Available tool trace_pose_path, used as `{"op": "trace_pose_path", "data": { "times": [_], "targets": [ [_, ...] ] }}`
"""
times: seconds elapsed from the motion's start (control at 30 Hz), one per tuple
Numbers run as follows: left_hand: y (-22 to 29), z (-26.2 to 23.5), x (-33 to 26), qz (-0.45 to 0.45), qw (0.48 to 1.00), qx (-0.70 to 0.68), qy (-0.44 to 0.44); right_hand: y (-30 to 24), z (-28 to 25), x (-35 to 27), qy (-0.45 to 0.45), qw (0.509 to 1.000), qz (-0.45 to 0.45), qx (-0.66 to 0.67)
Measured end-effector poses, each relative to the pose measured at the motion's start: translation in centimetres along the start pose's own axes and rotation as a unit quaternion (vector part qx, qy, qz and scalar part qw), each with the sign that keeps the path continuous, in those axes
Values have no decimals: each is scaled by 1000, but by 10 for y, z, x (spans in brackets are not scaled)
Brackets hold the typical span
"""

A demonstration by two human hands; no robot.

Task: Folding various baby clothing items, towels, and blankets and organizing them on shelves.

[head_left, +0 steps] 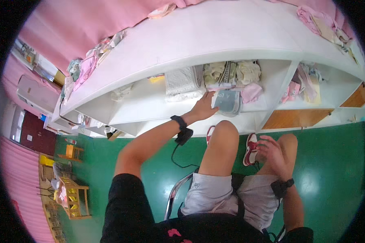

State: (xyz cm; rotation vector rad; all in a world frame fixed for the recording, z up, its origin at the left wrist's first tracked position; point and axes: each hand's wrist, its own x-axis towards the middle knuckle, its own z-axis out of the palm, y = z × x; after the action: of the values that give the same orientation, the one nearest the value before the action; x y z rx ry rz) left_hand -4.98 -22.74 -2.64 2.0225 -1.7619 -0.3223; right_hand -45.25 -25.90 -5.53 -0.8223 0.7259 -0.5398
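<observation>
My left hand (204, 107) reaches into the white shelf unit and grips the left edge of a folded grey garment (227, 101) with pale lettering. The garment lies at the shelf's front edge. Left of it sits a stack of folded white patterned cloth (183, 84). Behind it are folded cream and striped clothes (227, 73), and a pink folded cloth (251, 92) lies to its right. Over my lower right leg hovers my right hand (271, 155), fingers apart and loosely bent, nothing visible in it.
The white cabinet top (215, 34) curves across the view, with piles of clothes (94, 60) at left and pink clothes (318, 22) at right. An upright divider (280, 92) splits the shelf. Wooden panels (298, 118) front the lower right. A wooden rack (74, 198) stands on the green floor.
</observation>
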Motion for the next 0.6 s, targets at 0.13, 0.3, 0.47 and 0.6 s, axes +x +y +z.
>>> {"op": "trace_pose_path", "data": {
  "times": [0.13,0.3,0.47,0.6],
  "targets": [
    [97,-124,-31,111,980,-127,-106,5,3,10,-30,999,-5,12],
    [165,-261,-10,352,932,29,74,9,4,13,-36,999,23,-5],
    [100,-384,104,271,896,315,156,16,5,22,-59,997,9,-55],
    [10,-437,192,66,870,488,16,11,20,23,-81,994,34,-66]
  ]
}}
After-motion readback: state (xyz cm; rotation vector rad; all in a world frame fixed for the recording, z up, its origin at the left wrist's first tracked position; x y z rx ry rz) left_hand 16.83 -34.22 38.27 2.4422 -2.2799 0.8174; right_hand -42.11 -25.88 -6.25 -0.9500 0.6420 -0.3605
